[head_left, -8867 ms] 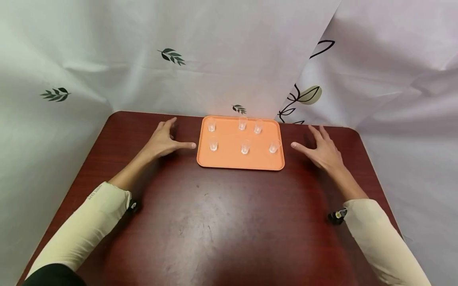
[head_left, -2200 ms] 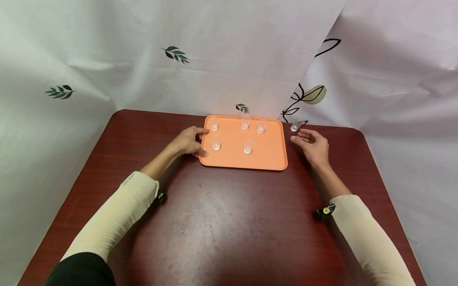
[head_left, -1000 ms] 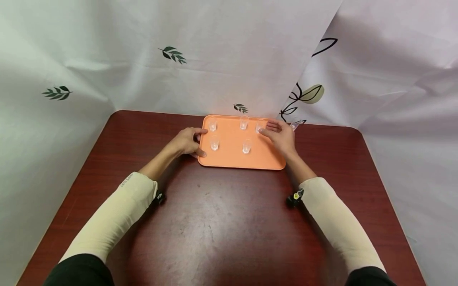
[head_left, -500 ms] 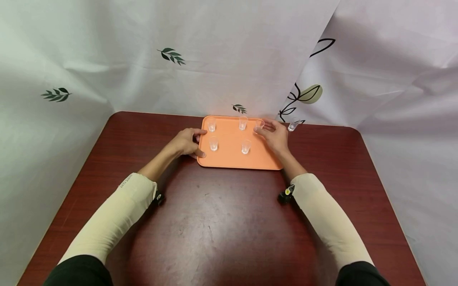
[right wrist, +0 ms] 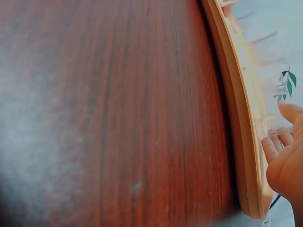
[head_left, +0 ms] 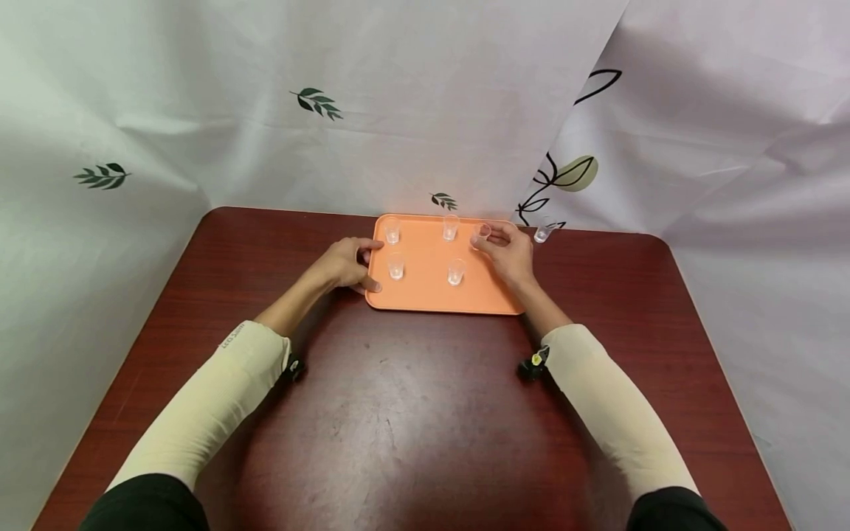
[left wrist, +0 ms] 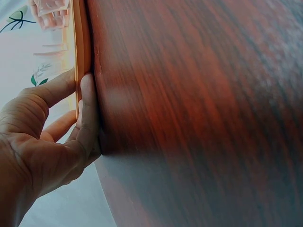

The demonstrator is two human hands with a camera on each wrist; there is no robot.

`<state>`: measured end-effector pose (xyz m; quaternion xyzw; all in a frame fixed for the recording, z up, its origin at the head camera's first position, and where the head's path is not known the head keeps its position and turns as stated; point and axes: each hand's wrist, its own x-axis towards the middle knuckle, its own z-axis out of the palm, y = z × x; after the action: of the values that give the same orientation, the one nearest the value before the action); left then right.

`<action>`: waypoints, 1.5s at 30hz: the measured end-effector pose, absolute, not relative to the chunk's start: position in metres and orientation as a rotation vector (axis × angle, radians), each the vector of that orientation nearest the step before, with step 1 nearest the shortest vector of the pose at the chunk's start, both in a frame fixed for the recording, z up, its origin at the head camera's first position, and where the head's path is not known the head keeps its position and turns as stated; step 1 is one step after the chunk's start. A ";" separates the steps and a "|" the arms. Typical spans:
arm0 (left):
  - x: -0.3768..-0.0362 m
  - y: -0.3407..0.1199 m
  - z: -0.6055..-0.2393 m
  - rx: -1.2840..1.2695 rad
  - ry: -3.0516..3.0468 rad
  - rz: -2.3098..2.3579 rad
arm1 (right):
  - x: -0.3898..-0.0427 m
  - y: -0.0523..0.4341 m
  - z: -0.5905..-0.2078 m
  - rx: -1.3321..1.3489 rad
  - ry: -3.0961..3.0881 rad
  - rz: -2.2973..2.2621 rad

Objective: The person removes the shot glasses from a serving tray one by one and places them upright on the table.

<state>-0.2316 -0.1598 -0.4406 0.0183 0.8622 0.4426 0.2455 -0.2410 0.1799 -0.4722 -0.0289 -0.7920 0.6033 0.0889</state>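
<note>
An orange tray lies flat at the table's far edge. My left hand grips its left rim; in the left wrist view, fingers of that hand lie on both sides of the rim. At the tray's back right, my right hand holds a small clear cup between thumb and fingers. Whether the cup's base still touches the tray is hard to tell. In the right wrist view, the right hand is above the tray's rim, partly cut off by the frame.
Several other clear cups stand on the tray, among them a back-left cup and a front-middle cup. Another cup stands on the table right of the tray, near the patterned curtain behind.
The front-right cup has left the tray and stands on the table to its right. My right hand has moved left onto the back-right cup. My left hand has taken hold of the tray.
</note>
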 end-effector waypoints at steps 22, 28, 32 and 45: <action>-0.231 -0.158 -0.440 0.039 2.342 1.219 | -0.221 0.214 -0.467 -0.074 -2.278 1.842; -0.231 -0.158 -0.440 0.037 2.348 1.212 | -0.218 0.227 -0.465 -0.111 -2.233 1.892; -0.231 -0.159 -0.439 0.038 2.351 1.207 | -0.214 0.234 -0.465 -0.121 -2.218 1.896; -0.231 -0.159 -0.438 0.041 2.348 1.202 | -0.206 0.258 -0.460 -0.168 -2.115 1.928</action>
<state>-0.2311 -0.1590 -0.4383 0.0151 0.8620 0.4412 0.2490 -0.2064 0.2583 -0.4602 -0.0580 -0.7307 0.6663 0.1369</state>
